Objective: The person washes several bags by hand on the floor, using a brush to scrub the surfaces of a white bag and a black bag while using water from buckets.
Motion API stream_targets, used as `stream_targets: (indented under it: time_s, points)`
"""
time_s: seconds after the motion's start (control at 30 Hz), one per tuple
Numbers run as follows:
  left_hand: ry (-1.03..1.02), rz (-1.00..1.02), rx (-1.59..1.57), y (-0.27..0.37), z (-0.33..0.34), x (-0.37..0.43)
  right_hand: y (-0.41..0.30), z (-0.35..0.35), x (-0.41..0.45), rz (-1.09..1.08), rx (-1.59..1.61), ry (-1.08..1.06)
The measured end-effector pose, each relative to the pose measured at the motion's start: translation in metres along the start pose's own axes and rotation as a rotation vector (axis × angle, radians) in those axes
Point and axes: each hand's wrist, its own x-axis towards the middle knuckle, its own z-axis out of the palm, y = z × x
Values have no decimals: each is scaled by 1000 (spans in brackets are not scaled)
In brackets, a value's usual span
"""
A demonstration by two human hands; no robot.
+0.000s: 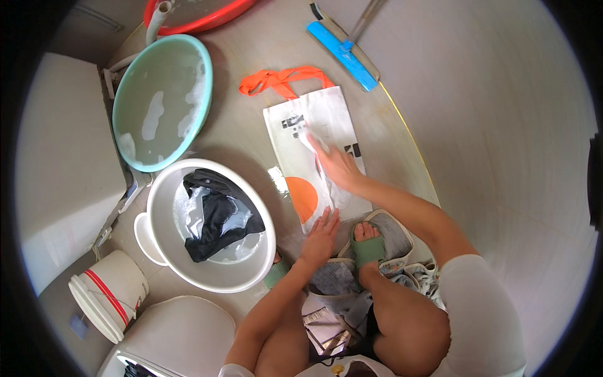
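A white tote bag (330, 113) with orange handles (282, 80), an orange disc and dark printed marks lies flat on the wet floor. My right hand (338, 165) rests on the middle of the bag, fingers stretched towards its handles. Beneath it runs a narrow, crumpled white strip of fabric (330, 191) with a reddish edge; whether the fingers grip it is hidden. My left hand (320, 238) lies palm down at the bag's near edge, its fingers slightly apart and their tips touching the fabric.
Left of the bag, a white basin (165, 198) holds a black garment (219, 214) in sudsy water. Beyond stand a green basin (207, 113) of soapy water and a red basin (202, 26). A blue squeegee (341, 56), a lidded bucket (113, 292) and a grey mat (395, 235) surround me.
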Motion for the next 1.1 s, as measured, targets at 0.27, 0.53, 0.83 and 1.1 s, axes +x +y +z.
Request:
stream_targets:
  time_s: [0.27, 0.53, 0.83, 1.1]
  points:
    - [8, 43, -46, 16, 4, 7, 41, -46, 88, 243, -75, 174]
    - [25, 35, -69, 12, 5, 0, 27, -41, 41, 41, -142, -45]
    - [-11, -182, -366, 1, -35, 29, 17, -26, 60, 240, 95, 205]
    - [85, -445, -16, -8, -80, 102, 59, -42, 19, 247, -80, 116]
